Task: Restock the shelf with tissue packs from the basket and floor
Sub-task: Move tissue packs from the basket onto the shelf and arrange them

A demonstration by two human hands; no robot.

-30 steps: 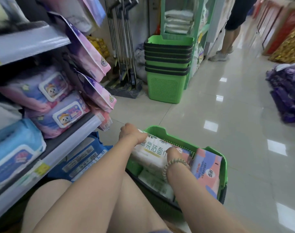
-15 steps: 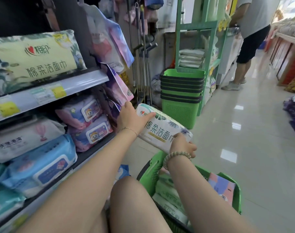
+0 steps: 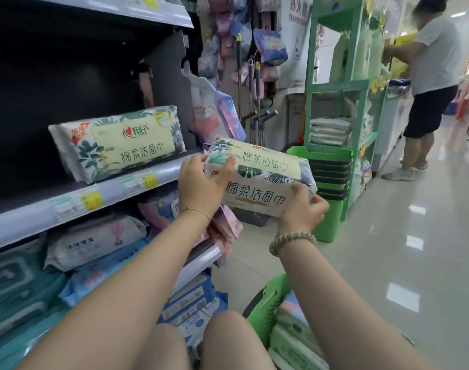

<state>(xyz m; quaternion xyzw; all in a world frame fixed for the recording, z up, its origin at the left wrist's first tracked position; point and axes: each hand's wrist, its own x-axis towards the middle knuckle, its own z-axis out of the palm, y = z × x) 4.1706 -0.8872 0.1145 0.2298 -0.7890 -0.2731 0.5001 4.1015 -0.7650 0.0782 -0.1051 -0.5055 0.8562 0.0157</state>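
Observation:
A cream tissue pack [image 3: 260, 180] with green leaf print hangs in the air just right of the shelf [image 3: 99, 194] edge. My left hand [image 3: 201, 182] grips its left end, thumb on top. My right hand [image 3: 300, 206] holds its lower right corner. An identical pack [image 3: 121, 142] lies on the shelf to the left, with dark bare shelf space beside it. The green basket [image 3: 265, 308] sits on the floor below my right arm and holds more packs [image 3: 294, 343].
Lower shelves carry pink, white and blue wipe packs [image 3: 94, 241]. A stack of green baskets [image 3: 326, 177] and a green rack [image 3: 342, 84] stand ahead, with mops beside them. A person [image 3: 431, 84] stands at the far right on the shiny tiled floor.
Both hands lifted the leaf-print pack out of the basket and raised it up and left to the level of the shelf edge. My view has tilted upward.

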